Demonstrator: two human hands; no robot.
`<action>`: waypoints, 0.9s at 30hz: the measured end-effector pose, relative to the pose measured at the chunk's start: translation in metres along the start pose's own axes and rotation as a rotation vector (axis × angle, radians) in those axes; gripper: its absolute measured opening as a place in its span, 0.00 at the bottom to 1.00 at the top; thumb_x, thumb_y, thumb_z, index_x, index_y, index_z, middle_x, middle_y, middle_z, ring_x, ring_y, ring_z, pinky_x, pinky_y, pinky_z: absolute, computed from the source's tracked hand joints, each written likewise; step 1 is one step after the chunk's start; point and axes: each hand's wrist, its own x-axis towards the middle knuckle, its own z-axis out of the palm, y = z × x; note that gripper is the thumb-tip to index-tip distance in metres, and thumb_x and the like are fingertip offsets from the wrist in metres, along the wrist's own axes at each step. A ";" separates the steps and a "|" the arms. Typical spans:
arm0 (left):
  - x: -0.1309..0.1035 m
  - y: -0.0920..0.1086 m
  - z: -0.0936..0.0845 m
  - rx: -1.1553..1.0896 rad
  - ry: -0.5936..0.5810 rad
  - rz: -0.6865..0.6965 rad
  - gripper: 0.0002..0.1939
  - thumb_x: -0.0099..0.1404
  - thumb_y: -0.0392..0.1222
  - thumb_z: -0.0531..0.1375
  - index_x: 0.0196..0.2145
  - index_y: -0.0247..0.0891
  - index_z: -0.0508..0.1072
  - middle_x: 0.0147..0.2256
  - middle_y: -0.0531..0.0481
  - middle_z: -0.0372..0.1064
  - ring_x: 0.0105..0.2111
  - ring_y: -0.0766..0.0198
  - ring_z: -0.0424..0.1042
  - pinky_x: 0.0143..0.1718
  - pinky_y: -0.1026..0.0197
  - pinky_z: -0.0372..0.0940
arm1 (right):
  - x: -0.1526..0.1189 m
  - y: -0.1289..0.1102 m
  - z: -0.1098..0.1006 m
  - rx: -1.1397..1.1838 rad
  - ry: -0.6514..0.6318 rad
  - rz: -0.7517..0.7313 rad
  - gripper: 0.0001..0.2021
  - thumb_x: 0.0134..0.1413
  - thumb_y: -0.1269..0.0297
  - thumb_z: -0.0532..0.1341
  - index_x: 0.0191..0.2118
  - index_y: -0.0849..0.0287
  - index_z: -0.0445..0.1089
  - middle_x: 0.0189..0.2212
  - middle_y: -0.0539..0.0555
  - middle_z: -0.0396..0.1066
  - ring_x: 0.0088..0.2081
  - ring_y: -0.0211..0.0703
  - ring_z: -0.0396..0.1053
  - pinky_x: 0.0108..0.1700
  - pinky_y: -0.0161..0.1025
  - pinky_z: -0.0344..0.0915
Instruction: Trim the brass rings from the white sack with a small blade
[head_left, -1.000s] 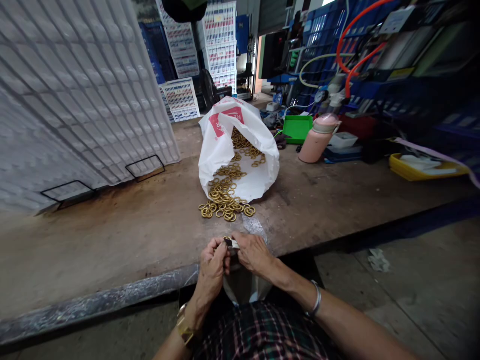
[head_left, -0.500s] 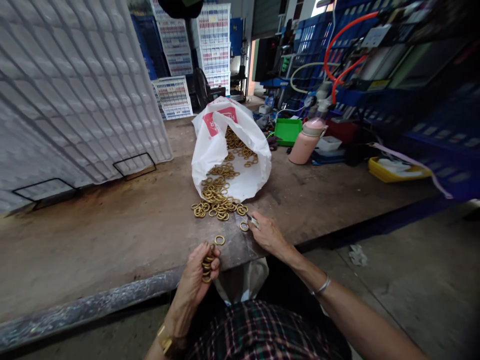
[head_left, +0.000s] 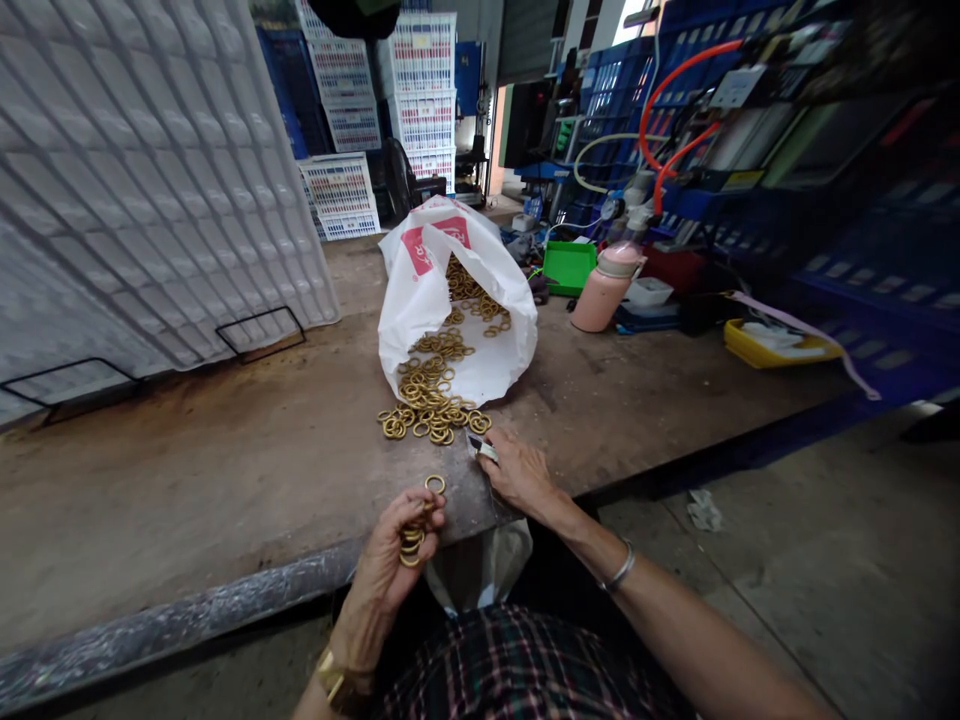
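Several brass-coloured rings (head_left: 411,542) are held in my left hand (head_left: 397,535), its fingers curled round them above the table's front edge. One more ring (head_left: 435,484) shows just above those fingertips. My right hand (head_left: 517,470) is closed on a small tool with a pale handle (head_left: 484,449) and a dark tip, beside the near edge of the ring pile. That pile of rings (head_left: 431,400) spills onto the table from the mouth of a white plastic bag (head_left: 495,365) with red print. More rings lie inside the bag.
The brown table (head_left: 225,470) has a plastic-wrapped front edge. Wrapped white stacks (head_left: 165,180) with black wire handles stand at left. A pink bottle (head_left: 600,295), green tray (head_left: 570,268) and yellow tray (head_left: 780,345) are at right. White crates (head_left: 424,90) rise behind.
My right hand and its tool have moved slightly left, and the single ring formerly beside that tool no longer shows there. The whole view has shifted a little.
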 end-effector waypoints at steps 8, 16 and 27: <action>0.003 -0.011 0.007 0.247 0.006 0.154 0.13 0.49 0.43 0.64 0.30 0.34 0.67 0.26 0.53 0.64 0.17 0.75 0.56 0.12 0.73 0.50 | -0.003 -0.006 0.000 0.251 -0.059 0.002 0.07 0.51 0.70 0.52 0.35 0.59 0.64 0.28 0.51 0.67 0.29 0.38 0.63 0.30 0.33 0.52; 0.005 -0.018 0.008 0.660 0.162 0.460 0.16 0.54 0.44 0.60 0.40 0.37 0.70 0.18 0.57 0.60 0.15 0.71 0.56 0.15 0.70 0.54 | -0.008 -0.032 -0.001 1.032 -0.337 0.095 0.05 0.44 0.65 0.53 0.24 0.60 0.61 0.16 0.43 0.55 0.17 0.30 0.49 0.20 0.29 0.46; 0.007 -0.018 0.003 0.792 0.147 0.680 0.07 0.54 0.39 0.61 0.32 0.39 0.75 0.28 0.49 0.70 0.30 0.61 0.67 0.38 0.62 0.60 | -0.018 -0.051 -0.002 1.388 -0.650 0.273 0.05 0.42 0.64 0.54 0.28 0.59 0.59 0.16 0.41 0.58 0.11 0.25 0.41 0.14 0.28 0.38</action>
